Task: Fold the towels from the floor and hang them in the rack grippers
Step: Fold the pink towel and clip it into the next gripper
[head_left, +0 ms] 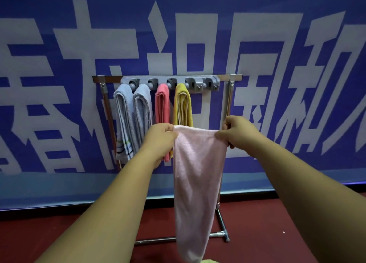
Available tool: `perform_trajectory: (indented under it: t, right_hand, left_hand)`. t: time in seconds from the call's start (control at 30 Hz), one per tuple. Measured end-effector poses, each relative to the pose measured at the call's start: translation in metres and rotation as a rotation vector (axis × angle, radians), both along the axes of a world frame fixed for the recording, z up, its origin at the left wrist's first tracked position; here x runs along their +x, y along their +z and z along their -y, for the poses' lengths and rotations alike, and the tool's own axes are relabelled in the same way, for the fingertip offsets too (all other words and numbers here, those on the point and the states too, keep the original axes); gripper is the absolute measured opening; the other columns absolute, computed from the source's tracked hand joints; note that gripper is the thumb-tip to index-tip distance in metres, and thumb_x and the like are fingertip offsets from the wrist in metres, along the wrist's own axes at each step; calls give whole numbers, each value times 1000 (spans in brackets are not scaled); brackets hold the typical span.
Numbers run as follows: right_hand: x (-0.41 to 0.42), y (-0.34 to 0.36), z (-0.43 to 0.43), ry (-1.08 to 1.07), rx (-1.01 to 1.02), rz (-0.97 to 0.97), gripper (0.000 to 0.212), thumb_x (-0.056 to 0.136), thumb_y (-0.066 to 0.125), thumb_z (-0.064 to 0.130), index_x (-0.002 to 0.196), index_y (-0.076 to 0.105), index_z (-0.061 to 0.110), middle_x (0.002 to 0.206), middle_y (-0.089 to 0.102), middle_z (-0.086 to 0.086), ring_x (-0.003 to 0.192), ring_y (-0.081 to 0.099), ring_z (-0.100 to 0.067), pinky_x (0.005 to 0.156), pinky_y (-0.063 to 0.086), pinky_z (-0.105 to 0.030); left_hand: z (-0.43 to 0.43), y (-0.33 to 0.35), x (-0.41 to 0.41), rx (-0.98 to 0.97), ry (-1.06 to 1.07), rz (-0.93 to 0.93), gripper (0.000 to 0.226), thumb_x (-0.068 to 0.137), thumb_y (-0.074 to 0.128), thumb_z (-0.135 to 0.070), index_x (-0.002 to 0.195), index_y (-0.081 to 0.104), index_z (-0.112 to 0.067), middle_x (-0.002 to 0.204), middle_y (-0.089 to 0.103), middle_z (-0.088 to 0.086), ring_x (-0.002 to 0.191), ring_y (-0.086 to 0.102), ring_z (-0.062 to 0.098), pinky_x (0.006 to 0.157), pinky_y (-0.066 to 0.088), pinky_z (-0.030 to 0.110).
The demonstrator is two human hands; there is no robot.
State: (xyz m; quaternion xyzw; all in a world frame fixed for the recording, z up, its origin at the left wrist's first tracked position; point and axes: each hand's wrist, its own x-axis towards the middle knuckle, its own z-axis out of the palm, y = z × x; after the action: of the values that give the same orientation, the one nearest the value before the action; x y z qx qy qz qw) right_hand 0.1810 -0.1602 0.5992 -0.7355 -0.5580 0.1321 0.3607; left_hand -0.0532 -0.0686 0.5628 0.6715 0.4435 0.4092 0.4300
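- Towel (198, 173), pale pink, hangs in the air between my two hands. Its top edge is stretched from the left fingers (169, 130) to the right ones, and the rest falls below them as a long narrow strip.
- Left hand (161, 142) pinches the left top corner, with the fingers curled together on the cloth.
- Right hand (237, 133) pinches the right top corner in the same way.
- Step in hand, as I judge it, is the folding. The strip looks folded lengthwise, but it is not yet short like the four hung towels (162, 108) beyond my fingers.
- Rack (230, 96) stands behind the fingers. The last gripper (211, 84), above the right fingers, seems free.
- Next move, I think, is to fold the strip in half and push the fold up into that gripper. This needs a firm pinch so that the layers do not slide.
- Yellow-green cloth (210, 260) shows far below the fingers, at the bottom edge. It is perhaps another towel, but I cannot tell.
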Motion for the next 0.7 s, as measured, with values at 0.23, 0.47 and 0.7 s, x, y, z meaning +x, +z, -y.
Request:
perform_trajectory:
  t: [0.23,0.47,0.7]
  right_hand:
    - [12,3,4,346,-247,-35,43,92,63,-8,103,74,32,116,66,2,75,62,-18,59,53,-24]
    - [5,20,2,493,-483,98,62,92,57,-8,115,76,46,120,63,1,79,65,-25,67,59,-30]
    - [-4,32,4,466,-501,-23,52,93,52,-4,128,74,28,119,69,-11,83,78,-33,83,65,-45]
  left_hand:
    - [1,0,-5,-22,-77,-57,17,98,58,-7,98,75,-3,79,64,15,70,55,26,65,51,42]
    - [-1,9,-6,-1,-182,-136,23,97,60,-5,100,81,-14,103,76,24,82,67,28,82,62,54]
    - [-4,5,-12,-5,-245,-153,17,96,62,-11,102,77,-9,106,73,31,86,68,35,89,57,68]
